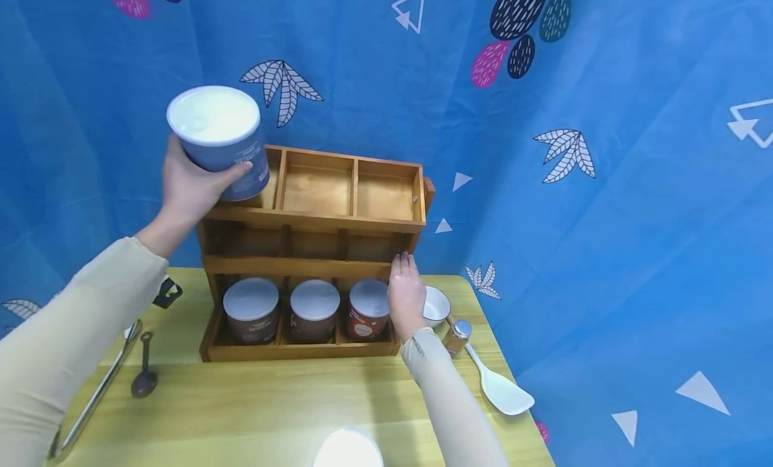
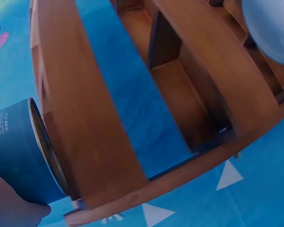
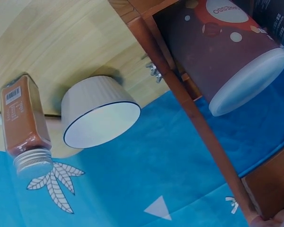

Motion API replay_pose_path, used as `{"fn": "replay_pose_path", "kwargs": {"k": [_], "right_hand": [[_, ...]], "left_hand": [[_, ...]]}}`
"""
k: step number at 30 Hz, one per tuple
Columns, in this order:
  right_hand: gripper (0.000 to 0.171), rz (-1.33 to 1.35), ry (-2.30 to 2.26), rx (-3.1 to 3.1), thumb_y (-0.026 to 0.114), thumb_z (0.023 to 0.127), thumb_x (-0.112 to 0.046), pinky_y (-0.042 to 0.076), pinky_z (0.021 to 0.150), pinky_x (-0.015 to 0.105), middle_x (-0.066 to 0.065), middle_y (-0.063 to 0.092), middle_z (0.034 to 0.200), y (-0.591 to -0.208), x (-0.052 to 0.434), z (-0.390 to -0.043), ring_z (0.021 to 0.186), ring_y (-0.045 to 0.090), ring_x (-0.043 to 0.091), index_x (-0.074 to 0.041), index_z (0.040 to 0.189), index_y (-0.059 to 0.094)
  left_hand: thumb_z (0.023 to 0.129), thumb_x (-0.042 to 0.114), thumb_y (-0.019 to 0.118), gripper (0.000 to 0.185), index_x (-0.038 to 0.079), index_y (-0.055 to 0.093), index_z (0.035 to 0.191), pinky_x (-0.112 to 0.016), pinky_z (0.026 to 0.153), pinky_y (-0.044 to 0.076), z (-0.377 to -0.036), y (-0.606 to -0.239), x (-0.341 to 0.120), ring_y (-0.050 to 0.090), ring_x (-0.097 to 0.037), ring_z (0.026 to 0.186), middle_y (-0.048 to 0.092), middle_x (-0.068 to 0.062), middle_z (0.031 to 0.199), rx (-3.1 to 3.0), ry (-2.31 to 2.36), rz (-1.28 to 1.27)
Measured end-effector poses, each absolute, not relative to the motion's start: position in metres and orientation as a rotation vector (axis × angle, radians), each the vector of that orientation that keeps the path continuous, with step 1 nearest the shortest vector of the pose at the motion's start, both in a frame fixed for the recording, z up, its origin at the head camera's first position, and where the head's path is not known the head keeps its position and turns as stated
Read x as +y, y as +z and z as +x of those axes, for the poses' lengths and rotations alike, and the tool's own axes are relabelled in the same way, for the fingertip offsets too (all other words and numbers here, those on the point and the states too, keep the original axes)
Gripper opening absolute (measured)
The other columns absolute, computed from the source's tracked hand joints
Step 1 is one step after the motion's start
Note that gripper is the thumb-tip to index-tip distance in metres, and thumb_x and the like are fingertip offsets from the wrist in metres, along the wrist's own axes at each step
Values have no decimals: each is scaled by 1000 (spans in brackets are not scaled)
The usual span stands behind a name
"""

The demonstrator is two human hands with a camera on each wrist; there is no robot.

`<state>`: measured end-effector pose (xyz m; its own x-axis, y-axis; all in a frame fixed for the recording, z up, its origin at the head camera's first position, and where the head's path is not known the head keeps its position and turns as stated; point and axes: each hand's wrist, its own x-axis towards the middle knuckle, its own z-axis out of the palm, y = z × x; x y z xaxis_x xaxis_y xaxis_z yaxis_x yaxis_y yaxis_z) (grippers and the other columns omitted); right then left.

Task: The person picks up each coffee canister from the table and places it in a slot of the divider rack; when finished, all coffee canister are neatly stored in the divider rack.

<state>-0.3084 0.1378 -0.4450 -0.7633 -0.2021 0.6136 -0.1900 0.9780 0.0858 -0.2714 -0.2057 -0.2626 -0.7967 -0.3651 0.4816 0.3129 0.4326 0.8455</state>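
Your left hand [image 1: 192, 185] has its grip curled round the lower wall of the blue canister [image 1: 222, 141], thumb across the front, holding it tilted at the top left compartment of the wooden rack [image 1: 314, 219]. It looks like a rigid, smooth-sided tin with a white lid, probably light to moderate in weight and liable to slip, so keep hold around the mid-wall rather than the lid. Your right hand [image 1: 406, 294] lies flat, fingers straight, against the rack's right side, steadying it. Three brown canisters [image 1: 314, 310] stand in the bottom row; a small white bowl [image 1: 436, 306] and spice jar [image 1: 457, 336] sit just beside it on the table [image 1: 241, 413].
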Motion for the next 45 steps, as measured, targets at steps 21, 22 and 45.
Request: {"fn": "replay_pose_path", "kwargs": {"k": [21,22,45], "right_hand": [[39,284,-114,-2482,62,91,-2,57,93,33,13,65,133,-448,136,-301,124,61,26,-2,130,61],[39,284,-111,-2477,62,91,-1,58,92,34,13,65,132,-449,136,-300,124,62,26,-2,129,62],[42,250,-74,-2468,68,85,-5,55,98,36,14,65,131,-447,134,-306,125,60,27,-1,127,63]], "left_hand": [[72,33,86,109,33,15,155,-52,123,24,-290,-294,-208,31,-25,147,31,-4,159,-2191,-1297,-6],[71,32,87,110,34,14,154,-53,123,24,-288,-295,-209,31,-25,147,31,-4,159,-2192,-1295,-22],[73,21,87,115,31,8,156,-48,126,21,-265,-313,-211,23,-20,151,22,-3,162,-2095,-1380,-152]]}}
